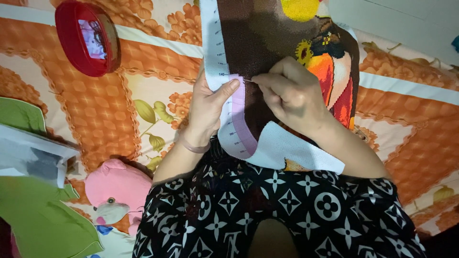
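Woven cross-stitch canvas (pixel 267 71) lies over our lap, left hand (pixel 208 102) clamping its edge taut so right hand (pixel 289 93) fingers, pinched narrow on a needle (pixel 248 80), stitch squarely.

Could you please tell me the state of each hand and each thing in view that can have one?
Left hand: gripping the cloth's edge, thumb pressed on top.
Right hand: fingertips pinched shut on a needle.
Needle: held level, tip toward the left thumb.
Cross-stitch cloth: draped over the lap, lower edge folded up, partly stitched.
Red container: tipped on its side, opening facing the camera.
Pink plush toy: lying on the bedspread.
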